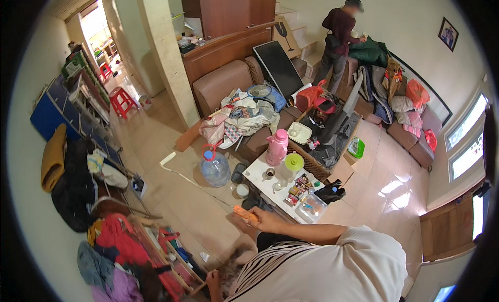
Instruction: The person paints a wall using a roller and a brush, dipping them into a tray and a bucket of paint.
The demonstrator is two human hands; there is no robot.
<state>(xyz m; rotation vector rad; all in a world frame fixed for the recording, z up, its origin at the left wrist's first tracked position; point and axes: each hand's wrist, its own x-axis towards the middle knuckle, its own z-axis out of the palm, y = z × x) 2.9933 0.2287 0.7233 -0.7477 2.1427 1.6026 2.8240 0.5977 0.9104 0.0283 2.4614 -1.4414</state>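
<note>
My right hand [266, 222] is closed around the orange handle of a paint roller [195, 184]. Its long thin rod reaches out to the left over the tiled floor, ending in a small white roller head that touches nothing I can make out. Low in the view, my left hand [212, 280] hangs by my leg near a wooden frame; its fingers are too small and partly hidden to read. Just beyond the right hand stands a low white table [255, 173] with a pink thermos jug [277, 147], a lidded pitcher [294, 162], a glass cup [268, 173] and a clear plastic box [311, 207].
A large water jug [214, 169] stands on the floor. Piled clothes [117, 239] and a folding rack line the left. Brown sofas [221, 83] hold cloths and a flat screen [277, 68]. Another person [340, 39] stands at the far right. A red stool [121, 100] is by the corridor.
</note>
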